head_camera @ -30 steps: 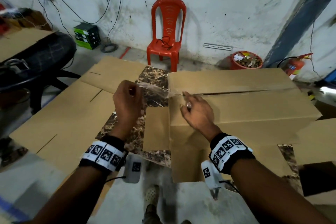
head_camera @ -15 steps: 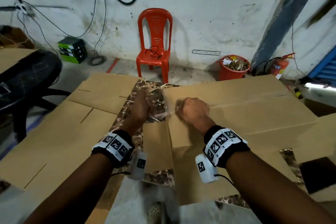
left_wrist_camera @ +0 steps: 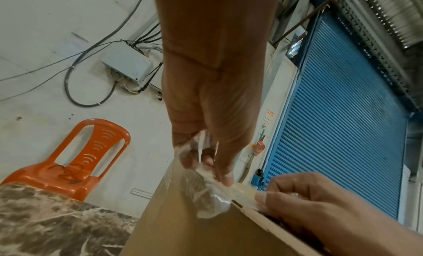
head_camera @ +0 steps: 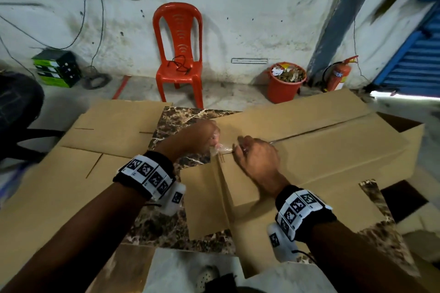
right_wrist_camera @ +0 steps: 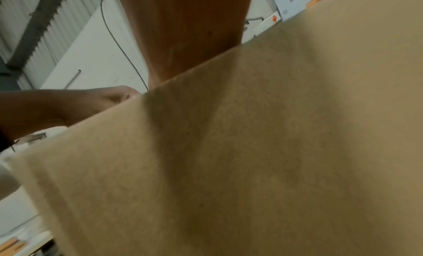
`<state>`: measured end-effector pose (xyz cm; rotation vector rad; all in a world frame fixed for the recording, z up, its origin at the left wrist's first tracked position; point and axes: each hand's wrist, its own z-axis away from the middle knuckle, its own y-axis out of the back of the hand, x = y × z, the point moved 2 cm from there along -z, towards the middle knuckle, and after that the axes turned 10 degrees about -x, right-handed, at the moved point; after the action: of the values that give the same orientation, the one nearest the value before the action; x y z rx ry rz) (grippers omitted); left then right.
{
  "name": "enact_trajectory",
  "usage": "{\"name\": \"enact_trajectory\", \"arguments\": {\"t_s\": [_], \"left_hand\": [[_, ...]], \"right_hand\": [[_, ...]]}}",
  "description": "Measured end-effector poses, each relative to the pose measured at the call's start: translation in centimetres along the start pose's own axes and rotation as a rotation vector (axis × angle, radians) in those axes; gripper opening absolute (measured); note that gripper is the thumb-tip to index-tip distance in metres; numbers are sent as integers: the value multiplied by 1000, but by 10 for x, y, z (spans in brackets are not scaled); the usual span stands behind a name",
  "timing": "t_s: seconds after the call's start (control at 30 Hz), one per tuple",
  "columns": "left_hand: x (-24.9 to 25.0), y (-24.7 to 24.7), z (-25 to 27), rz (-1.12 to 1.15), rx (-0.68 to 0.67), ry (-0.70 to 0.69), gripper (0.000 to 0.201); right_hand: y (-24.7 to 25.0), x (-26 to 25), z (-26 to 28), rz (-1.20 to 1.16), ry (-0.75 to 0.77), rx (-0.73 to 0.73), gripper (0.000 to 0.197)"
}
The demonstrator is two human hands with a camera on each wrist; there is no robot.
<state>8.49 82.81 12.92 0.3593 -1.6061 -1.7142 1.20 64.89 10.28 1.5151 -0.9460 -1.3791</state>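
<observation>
The left hand [head_camera: 198, 137] pinches a crumpled end of clear tape [head_camera: 222, 149] at the end of the box [head_camera: 333, 159]. Just beside it the right hand [head_camera: 258, 160], fingers curled, nips the same strip at the seam. The box lies on the marbled bench [head_camera: 183, 123]. An uneven pull would likely make the tape wad onto itself or tear crooked, leaving the seam unsealed.

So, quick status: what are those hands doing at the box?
Left hand pinching clear tape at the box corner. Right hand pinching its other end at the seam. Nothing blocking the seam.
</observation>
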Motion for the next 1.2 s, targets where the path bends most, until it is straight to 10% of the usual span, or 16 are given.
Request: {"name": "enact_trajectory", "arguments": {"t_s": [0.13, 0.33, 0.57, 0.93, 1.1, 1.2], "left_hand": [[-15, 4, -11, 65, -74, 0, 13], [-35, 43, -19, 162, 221, 12, 16], [-71, 45, -54, 147, 89, 66, 11], [-97, 26, -44, 986, -25, 216, 42], [-116, 26, -13, 694, 512, 252, 17], [-96, 3, -2, 584, 400, 190, 28]], "right_hand": [[3, 0, 1, -73, 19, 74, 37], [-3, 0, 6, -107, 42, 192, 39], [-4, -4, 0, 25, 5, 216, 38], [-1, -38, -64, -44, -43, -183, 32], [-5, -31, -76, -83, -36, -286, 65], [-1, -28, -82, -87, 8, -409, 73]]}}
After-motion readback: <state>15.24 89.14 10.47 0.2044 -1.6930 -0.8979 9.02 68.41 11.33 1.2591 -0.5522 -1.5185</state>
